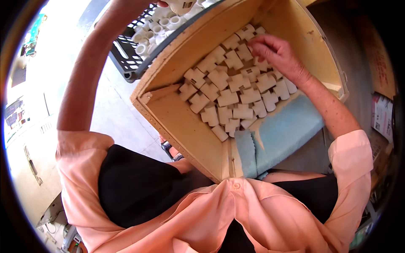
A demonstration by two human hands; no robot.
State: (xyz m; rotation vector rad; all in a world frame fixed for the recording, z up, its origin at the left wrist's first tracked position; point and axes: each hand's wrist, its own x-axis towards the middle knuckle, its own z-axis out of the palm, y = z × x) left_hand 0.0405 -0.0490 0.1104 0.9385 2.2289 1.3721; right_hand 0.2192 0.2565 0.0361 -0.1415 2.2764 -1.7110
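Note:
My left hand (162,3) is at the top edge, mostly cut off by it. Its fingers are closed on a white pipe fitting (182,6) with a small label, held above a black crate. Inside a wooden box, my right hand (274,52) bends its fingers down over the far right part of a layer of white T-shaped pipe fittings (228,98). These tees lie close together in rows, some with small dark labels. The right fingertips reach down among them, and whatever they grip is hidden.
The wooden box (168,122) stands tilted in front of me, a light-blue cloth (287,130) over its near right edge. Beyond its left side, the black plastic crate (126,63) holds many loose white fittings (158,29). Cardboard boxes (377,63) stand at the right.

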